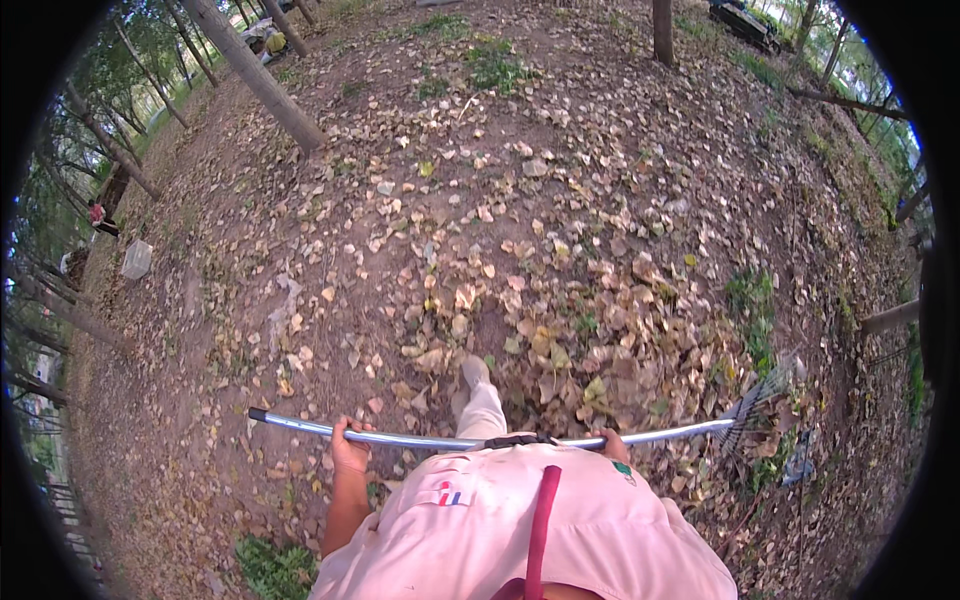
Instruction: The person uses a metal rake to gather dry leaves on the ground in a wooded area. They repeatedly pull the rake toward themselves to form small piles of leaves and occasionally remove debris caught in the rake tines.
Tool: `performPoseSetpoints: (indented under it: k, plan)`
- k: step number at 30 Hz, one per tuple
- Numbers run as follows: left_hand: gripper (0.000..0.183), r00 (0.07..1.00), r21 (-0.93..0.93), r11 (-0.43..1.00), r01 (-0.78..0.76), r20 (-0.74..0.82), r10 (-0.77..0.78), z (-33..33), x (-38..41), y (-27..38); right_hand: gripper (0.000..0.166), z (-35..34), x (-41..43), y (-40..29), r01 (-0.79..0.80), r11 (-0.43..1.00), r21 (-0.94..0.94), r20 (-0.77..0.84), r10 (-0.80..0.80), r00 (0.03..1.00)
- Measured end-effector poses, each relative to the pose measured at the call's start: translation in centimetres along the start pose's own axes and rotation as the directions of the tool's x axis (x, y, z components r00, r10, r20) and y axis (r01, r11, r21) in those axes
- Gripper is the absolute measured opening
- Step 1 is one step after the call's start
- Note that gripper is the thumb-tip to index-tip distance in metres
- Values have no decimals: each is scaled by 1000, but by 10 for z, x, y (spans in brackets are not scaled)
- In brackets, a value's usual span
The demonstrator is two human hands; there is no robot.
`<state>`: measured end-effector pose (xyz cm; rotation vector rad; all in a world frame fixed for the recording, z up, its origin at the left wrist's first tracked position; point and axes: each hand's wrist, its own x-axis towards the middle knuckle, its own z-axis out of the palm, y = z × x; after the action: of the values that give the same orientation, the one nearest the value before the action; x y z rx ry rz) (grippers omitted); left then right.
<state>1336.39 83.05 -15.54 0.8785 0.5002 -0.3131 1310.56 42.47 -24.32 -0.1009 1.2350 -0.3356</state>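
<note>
A leaf rake with a silvery metal handle [409, 439] lies crosswise in front of my waist. My left hand [350, 448] grips the handle near its black-capped end [257, 415]. On the other side of my body, my right hand [615, 447] is closed around the handle, its fingers partly hidden behind the shaft and my shirt. The rake's fanned wire head [757, 409] is at the right, over or among the fallen leaves; I cannot tell if it touches the ground. One shoe [474, 370] shows ahead of me on leaf-strewn soil.
Dry leaves [555, 352] lie thicker ahead to the right. Tree trunks [262, 79] and another trunk [663, 34] stand farther off. A pale box-like container [136, 259] sits at left, near a person [99, 215]. Green plants [276, 568] grow at lower left.
</note>
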Motion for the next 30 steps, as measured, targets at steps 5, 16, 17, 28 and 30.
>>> performPoseSetpoints:
  k: [5,16,17,28,30]
  plan:
    - [13,991,-66,996,56,126,-47,61,134,2,9,69,83,-19,164,971,174,-9,-165,986]
    - [14,974,-11,1000,18,228,-15,232,332,80,8,223,225,-55,12,977,215,80,-30,996]
    - [14,975,-16,1000,22,219,-18,253,342,87,8,236,245,-59,-21,966,258,85,-1,996]
    - [14,950,-100,976,-192,231,210,391,465,90,7,502,359,-158,-40,997,-71,363,63,930]
    - [14,978,-46,985,-165,120,170,421,467,84,5,537,373,-188,-100,986,-136,280,135,951]
